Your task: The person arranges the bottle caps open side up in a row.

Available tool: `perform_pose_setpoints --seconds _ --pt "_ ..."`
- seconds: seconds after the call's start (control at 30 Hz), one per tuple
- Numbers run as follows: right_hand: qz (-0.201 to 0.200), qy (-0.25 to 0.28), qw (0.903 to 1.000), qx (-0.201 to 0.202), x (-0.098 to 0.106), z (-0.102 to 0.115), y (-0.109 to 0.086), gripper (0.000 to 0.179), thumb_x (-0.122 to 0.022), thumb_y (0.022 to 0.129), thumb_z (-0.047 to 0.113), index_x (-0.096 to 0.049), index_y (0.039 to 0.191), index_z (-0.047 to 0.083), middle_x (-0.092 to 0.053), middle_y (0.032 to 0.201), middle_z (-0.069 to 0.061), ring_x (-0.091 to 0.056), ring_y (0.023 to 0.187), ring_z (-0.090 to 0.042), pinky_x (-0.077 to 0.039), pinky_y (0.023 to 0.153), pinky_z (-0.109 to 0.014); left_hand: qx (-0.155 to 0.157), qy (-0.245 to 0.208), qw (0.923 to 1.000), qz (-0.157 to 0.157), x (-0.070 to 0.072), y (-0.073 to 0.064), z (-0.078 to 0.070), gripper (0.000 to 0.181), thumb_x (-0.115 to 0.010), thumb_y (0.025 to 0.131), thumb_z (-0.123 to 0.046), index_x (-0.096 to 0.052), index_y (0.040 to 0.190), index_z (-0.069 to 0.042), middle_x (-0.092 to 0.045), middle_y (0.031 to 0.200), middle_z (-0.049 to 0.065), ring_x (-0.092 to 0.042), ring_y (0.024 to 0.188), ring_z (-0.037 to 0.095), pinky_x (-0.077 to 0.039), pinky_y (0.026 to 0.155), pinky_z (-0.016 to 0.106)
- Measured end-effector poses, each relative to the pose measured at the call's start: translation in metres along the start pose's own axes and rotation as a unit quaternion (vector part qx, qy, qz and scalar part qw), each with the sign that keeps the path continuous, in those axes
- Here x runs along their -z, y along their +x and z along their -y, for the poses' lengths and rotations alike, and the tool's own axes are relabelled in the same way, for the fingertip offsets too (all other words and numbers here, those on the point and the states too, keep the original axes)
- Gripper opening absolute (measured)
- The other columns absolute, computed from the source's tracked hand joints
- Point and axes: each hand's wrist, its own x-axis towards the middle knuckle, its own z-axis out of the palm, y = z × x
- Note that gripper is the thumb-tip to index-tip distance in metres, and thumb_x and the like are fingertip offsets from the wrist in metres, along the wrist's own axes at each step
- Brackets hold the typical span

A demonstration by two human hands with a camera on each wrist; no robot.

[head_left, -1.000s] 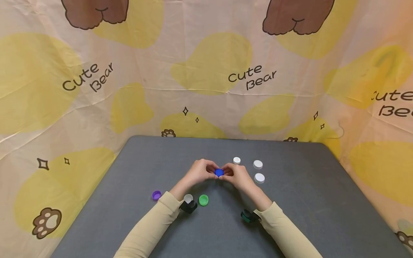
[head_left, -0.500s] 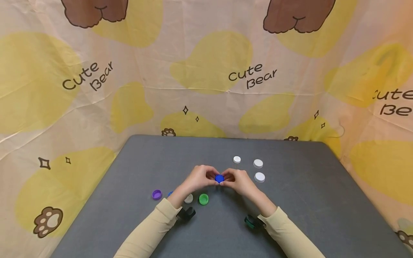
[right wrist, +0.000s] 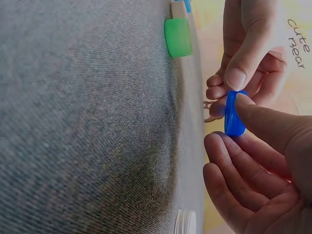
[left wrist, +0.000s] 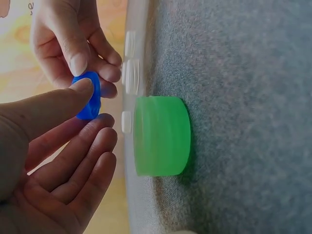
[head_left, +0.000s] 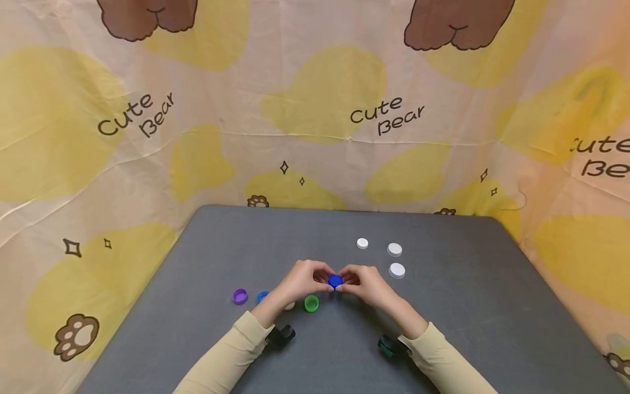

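Both of mine, left hand (head_left: 300, 280) and right hand (head_left: 368, 283), face each other, thumbs and fingers pinching one small thing from either side. Nearest, the green cap (head_left: 311, 303) sits on the table (head_left: 334, 350) near my left hand, with the purple cap (head_left: 240, 296) well apart to its left. A little farther is what I hold: the blue cap (head_left: 336, 281), raised off the table, roughly level, its width running left to right between my fingertips, so neither hand is nearer. Beyond, far right, lie three white lids (head_left: 397, 270).
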Motion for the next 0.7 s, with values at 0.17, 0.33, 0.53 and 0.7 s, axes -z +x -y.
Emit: perform_pose_setpoints --seconds 0.17,0.33,0.53,0.7 --pt "0.002 -0.009 0.9999 0.007 -0.001 -0.001 -0.003 0.026 -0.074 0.082 0.025 -0.069 0.1 0.006 -0.072 0.085 -0.002 -0.068 0.075 -0.008 -0.052 0.067 -0.019 -0.001 -0.005 1.0 0.005 -0.001 -0.004 -0.001 0.022 -0.077 0.079 -0.017 -0.071 0.1 -0.013 -0.071 0.087 -0.001 -0.065 0.076 0.006 -0.052 0.068 0.02" --pt "0.006 -0.012 0.9999 0.007 -0.001 0.0 -0.007 0.025 -0.074 0.082 0.023 -0.07 0.1 0.006 -0.071 0.085 -0.002 -0.067 0.074 -0.007 -0.053 0.067 -0.019 -0.003 0.003 1.0 0.008 -0.004 -0.007 -0.002 0.022 -0.077 0.08 -0.018 -0.071 0.101 -0.014 -0.07 0.085 -0.003 -0.064 0.074 0.003 -0.052 0.067 0.019" --pt "0.01 -0.015 0.9997 0.018 0.001 0.0 -0.013 0.023 -0.073 0.084 0.024 -0.071 0.1 0.007 -0.072 0.085 0.0 -0.066 0.075 -0.005 -0.053 0.068 -0.02 -0.014 0.004 0.9998 0.014 -0.007 -0.01 -0.004 0.021 -0.076 0.081 -0.018 -0.072 0.1 -0.011 -0.072 0.085 -0.001 -0.065 0.074 0.003 -0.051 0.066 0.019" --pt "0.005 0.002 0.9995 0.031 0.001 -0.001 -0.017 0.024 -0.071 0.085 0.026 -0.071 0.1 0.007 -0.072 0.085 0.0 -0.067 0.076 -0.005 -0.053 0.069 -0.022 -0.007 -0.003 0.9998 0.018 -0.008 -0.011 -0.005 0.021 -0.075 0.082 -0.021 -0.072 0.1 -0.012 -0.072 0.085 -0.002 -0.064 0.073 0.002 -0.051 0.066 0.019"
